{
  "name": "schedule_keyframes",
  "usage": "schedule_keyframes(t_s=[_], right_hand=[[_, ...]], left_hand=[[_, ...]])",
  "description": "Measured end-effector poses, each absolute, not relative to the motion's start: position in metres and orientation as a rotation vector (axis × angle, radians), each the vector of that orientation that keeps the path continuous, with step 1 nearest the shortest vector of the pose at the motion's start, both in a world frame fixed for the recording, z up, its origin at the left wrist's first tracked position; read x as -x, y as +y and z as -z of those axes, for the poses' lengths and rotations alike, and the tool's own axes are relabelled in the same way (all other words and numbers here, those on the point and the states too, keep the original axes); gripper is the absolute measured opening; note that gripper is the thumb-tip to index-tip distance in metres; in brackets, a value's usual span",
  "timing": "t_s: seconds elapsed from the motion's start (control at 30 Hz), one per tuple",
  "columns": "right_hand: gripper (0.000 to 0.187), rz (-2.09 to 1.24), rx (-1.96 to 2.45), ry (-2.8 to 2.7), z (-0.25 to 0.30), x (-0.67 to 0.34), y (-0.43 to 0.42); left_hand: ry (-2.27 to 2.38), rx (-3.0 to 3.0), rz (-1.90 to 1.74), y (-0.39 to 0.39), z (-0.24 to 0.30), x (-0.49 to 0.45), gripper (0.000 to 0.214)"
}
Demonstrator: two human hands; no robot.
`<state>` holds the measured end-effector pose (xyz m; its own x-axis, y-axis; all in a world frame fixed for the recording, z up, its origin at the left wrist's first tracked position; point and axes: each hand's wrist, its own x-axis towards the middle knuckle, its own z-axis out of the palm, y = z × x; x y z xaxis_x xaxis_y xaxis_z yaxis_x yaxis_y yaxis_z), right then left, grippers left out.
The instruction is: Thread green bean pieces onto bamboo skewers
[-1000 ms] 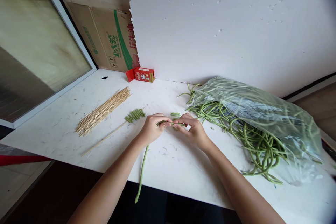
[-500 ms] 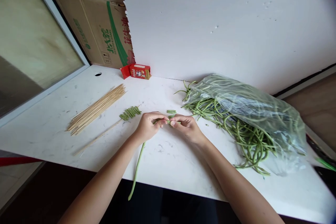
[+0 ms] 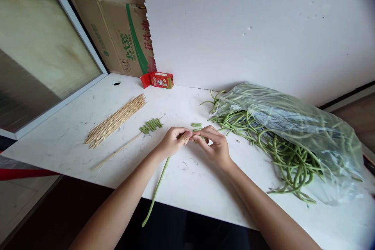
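My left hand [image 3: 172, 140] is closed round a long green bean [image 3: 158, 187], whose tail hangs down past the table's front edge. Fingertips meet in the middle, where my right hand [image 3: 215, 146] pinches a bit of green bean; whether it is still joined to the long one is hidden. Just behind the hands lie short cut bean pieces [image 3: 196, 125]. To the left rests a wooden skewer [image 3: 117, 151] with a row of bean pieces [image 3: 150, 125] threaded crosswise near its far end.
A bundle of bare skewers [image 3: 115, 121] lies at the left. On the right, long beans [image 3: 293, 160] spill from a clear plastic bag [image 3: 307, 125]. A small red box [image 3: 162, 80] and a cardboard sheet [image 3: 117, 39] stand at the back of the white table [image 3: 187, 187].
The view has shifted slightly left. Both hands stay together on the bean; the right fingers have curled and lifted a little, and the left thumb has rolled over.
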<state>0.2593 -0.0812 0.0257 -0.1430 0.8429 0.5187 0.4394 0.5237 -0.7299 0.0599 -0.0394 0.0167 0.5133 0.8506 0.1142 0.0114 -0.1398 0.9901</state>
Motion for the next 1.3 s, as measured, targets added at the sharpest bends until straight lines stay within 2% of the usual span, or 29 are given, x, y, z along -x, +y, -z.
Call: schedule_keyframes(t_s=[0.17, 0.37, 0.57, 0.7, 0.83, 1.03, 1.3], right_hand=[[0.016, -0.690, 1.074, -1.540, -0.025, -0.248, -0.085], [0.025, -0.811, 1.127, -1.370, -0.020, -0.262, -0.072], [0.037, -0.571, 1.239, -1.522, 0.000, -0.294, -0.049], [0.038, -0.407, 1.363, -1.657, 0.007, -0.301, -0.033], [0.030, -0.347, 1.398, -1.802, 0.005, -0.294, -0.015], [0.026, -0.221, 1.361, -2.014, 0.010, -0.288, 0.005], [0.037, -0.164, 1.370, -2.105, 0.014, -0.290, 0.006]], left_hand=[[0.619, -1.304, -0.901, -0.038, -0.010, -0.064, 0.052], [0.633, -1.119, -0.930, -0.033, -0.009, -0.065, 0.050], [0.711, -1.098, -0.955, -0.025, -0.006, -0.067, 0.054], [0.762, -1.073, -0.986, -0.021, -0.007, -0.066, 0.038], [0.813, -1.009, -1.048, -0.019, -0.010, -0.063, 0.028], [0.825, -0.969, -1.067, -0.015, -0.009, -0.060, 0.029], [0.827, -1.033, -1.057, -0.014, -0.002, -0.059, 0.038]])
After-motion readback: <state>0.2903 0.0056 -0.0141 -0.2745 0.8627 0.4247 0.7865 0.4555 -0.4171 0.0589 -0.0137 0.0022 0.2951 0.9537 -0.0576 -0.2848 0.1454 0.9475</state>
